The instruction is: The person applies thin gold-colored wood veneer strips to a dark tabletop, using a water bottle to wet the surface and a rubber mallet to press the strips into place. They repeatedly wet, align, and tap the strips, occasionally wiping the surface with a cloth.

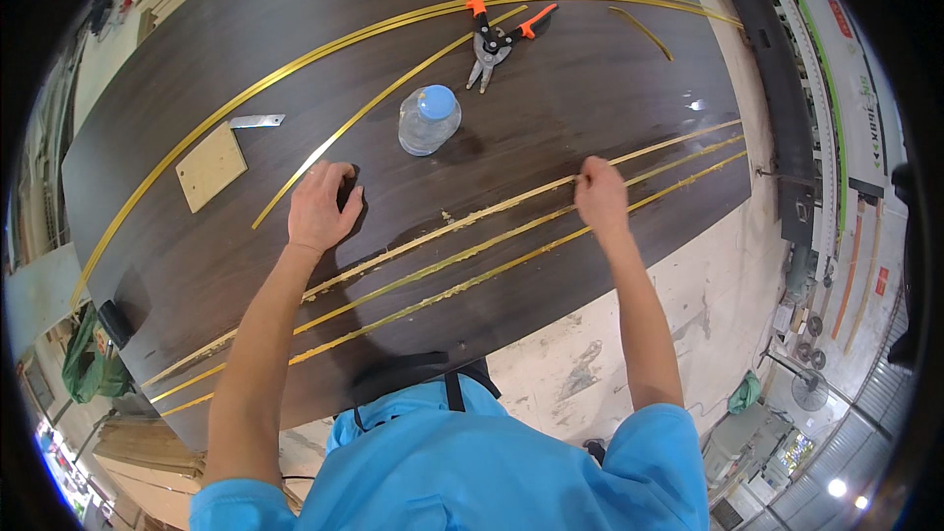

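My left hand rests on a dark brown wood-grain board, fingers loosely bent and thumb apart, with nothing visible in it. Just beside its fingertips runs a loose gold trim strip. Over the farthest of three yellowish lines, a pale line with crumbly edges, my right hand is closed, fingertips pressed together. Whatever it may pinch is hidden. Nearer to me run a middle yellow line and a near yellow line, both with rough residue along them.
A clear bottle with a blue cap stands mid-board. Beyond it lie orange-handled snips, long curved gold strips and a short gold offcut. At left are a small wooden block and a metal blade. Machinery flanks the right.
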The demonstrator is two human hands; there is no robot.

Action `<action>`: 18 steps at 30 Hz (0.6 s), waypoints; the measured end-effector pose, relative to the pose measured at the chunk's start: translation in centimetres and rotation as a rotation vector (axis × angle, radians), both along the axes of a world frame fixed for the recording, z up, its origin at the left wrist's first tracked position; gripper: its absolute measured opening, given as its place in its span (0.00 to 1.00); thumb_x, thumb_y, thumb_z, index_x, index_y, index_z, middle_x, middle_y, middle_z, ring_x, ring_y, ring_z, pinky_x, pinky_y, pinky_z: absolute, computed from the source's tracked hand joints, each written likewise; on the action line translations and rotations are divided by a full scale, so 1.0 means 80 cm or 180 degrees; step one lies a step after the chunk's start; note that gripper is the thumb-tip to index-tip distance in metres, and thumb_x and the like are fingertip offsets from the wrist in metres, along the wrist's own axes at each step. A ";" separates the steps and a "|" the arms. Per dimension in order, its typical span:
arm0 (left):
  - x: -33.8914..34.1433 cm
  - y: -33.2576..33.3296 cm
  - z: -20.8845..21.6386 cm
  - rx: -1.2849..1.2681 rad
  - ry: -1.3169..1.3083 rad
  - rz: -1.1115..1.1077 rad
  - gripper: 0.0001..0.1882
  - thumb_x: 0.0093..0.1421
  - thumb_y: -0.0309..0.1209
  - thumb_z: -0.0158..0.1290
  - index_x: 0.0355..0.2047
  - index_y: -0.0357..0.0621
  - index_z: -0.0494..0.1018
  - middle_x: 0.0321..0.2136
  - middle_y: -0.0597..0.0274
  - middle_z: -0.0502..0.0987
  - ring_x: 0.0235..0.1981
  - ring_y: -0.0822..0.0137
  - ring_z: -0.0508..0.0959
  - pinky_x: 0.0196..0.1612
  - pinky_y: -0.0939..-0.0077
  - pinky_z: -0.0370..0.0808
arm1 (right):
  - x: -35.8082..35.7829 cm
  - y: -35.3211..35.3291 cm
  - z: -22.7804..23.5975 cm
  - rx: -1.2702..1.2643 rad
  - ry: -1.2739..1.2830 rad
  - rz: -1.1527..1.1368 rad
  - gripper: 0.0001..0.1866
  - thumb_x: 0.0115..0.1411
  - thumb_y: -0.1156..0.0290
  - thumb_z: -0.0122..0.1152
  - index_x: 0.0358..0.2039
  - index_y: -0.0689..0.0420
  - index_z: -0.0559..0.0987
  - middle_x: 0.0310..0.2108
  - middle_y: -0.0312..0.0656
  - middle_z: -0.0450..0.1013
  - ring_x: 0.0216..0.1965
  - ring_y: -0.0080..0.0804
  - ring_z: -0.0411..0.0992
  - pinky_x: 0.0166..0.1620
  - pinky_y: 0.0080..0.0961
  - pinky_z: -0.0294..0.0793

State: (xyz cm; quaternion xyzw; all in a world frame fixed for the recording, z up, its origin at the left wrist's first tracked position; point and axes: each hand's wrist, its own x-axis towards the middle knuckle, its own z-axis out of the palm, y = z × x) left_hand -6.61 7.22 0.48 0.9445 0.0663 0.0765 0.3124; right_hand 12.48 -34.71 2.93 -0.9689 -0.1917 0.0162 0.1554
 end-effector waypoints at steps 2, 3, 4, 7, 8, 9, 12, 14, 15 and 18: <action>-0.002 0.000 0.000 -0.0011 0.0012 -0.0026 0.13 0.60 0.33 0.61 0.43 0.44 0.74 0.33 0.56 0.74 0.37 0.52 0.78 0.41 0.58 0.75 | 0.004 -0.003 0.003 -0.0187 0.0015 -0.0298 0.05 0.60 0.76 0.62 0.31 0.62 0.75 0.33 0.56 0.75 0.41 0.63 0.73 0.44 0.54 0.73; 0.000 0.001 -0.001 -0.0015 -0.0007 -0.0012 0.14 0.60 0.34 0.61 0.43 0.44 0.74 0.34 0.55 0.74 0.37 0.51 0.78 0.41 0.58 0.75 | -0.005 0.002 0.002 -0.0152 -0.0013 -0.0306 0.05 0.60 0.76 0.62 0.31 0.61 0.75 0.33 0.56 0.75 0.41 0.63 0.73 0.44 0.54 0.73; 0.002 0.002 -0.002 0.0050 -0.0060 -0.0024 0.13 0.60 0.34 0.62 0.43 0.45 0.74 0.34 0.55 0.75 0.37 0.52 0.78 0.41 0.58 0.75 | -0.007 0.006 0.004 -0.0186 -0.0031 -0.0484 0.05 0.60 0.75 0.62 0.31 0.61 0.75 0.33 0.56 0.75 0.41 0.63 0.73 0.44 0.54 0.73; 0.002 0.002 -0.002 0.0097 -0.0128 -0.0043 0.13 0.60 0.34 0.62 0.43 0.45 0.74 0.34 0.56 0.75 0.37 0.52 0.78 0.41 0.58 0.76 | -0.073 0.051 -0.011 0.0439 0.0147 0.0067 0.08 0.60 0.74 0.64 0.31 0.59 0.73 0.32 0.51 0.72 0.40 0.57 0.72 0.44 0.51 0.72; 0.001 0.002 -0.001 0.0057 -0.0099 -0.0044 0.13 0.60 0.34 0.62 0.43 0.45 0.74 0.34 0.56 0.75 0.37 0.52 0.78 0.41 0.58 0.76 | -0.094 0.065 -0.015 0.0474 0.0090 0.0221 0.07 0.61 0.74 0.64 0.32 0.59 0.73 0.33 0.52 0.72 0.40 0.57 0.73 0.45 0.51 0.73; 0.000 0.002 0.000 0.0027 -0.0043 -0.0035 0.13 0.60 0.34 0.62 0.43 0.45 0.75 0.34 0.56 0.75 0.37 0.52 0.79 0.41 0.58 0.76 | -0.104 0.072 -0.016 0.0450 0.0214 0.0308 0.06 0.61 0.74 0.63 0.32 0.59 0.73 0.33 0.51 0.73 0.41 0.57 0.73 0.45 0.51 0.73; -0.002 0.002 0.002 0.0070 -0.0123 -0.0030 0.13 0.61 0.35 0.61 0.44 0.46 0.74 0.35 0.56 0.75 0.37 0.52 0.79 0.42 0.58 0.76 | -0.102 0.074 -0.010 0.0419 0.0137 0.0372 0.05 0.62 0.75 0.62 0.32 0.59 0.73 0.34 0.51 0.73 0.41 0.57 0.73 0.46 0.51 0.73; -0.004 0.001 0.001 0.0139 -0.0143 -0.0068 0.13 0.61 0.35 0.61 0.44 0.46 0.74 0.37 0.57 0.76 0.39 0.52 0.79 0.43 0.58 0.76 | -0.088 0.067 -0.004 0.0358 -0.0118 -0.0201 0.04 0.62 0.75 0.61 0.33 0.59 0.74 0.34 0.51 0.73 0.40 0.57 0.72 0.45 0.51 0.72; -0.005 0.002 -0.001 0.0126 -0.0130 -0.0065 0.13 0.61 0.35 0.61 0.44 0.46 0.74 0.37 0.57 0.76 0.39 0.52 0.79 0.43 0.58 0.76 | -0.091 0.069 -0.005 0.0297 -0.0111 -0.0139 0.05 0.62 0.75 0.61 0.33 0.59 0.74 0.34 0.51 0.73 0.40 0.57 0.72 0.44 0.51 0.71; -0.004 0.005 -0.005 0.0087 -0.0217 -0.0079 0.13 0.62 0.35 0.60 0.44 0.46 0.74 0.37 0.56 0.76 0.40 0.50 0.79 0.44 0.58 0.76 | -0.127 0.103 -0.016 0.0597 -0.0104 -0.0026 0.05 0.61 0.75 0.62 0.33 0.59 0.74 0.34 0.51 0.74 0.40 0.57 0.72 0.43 0.52 0.71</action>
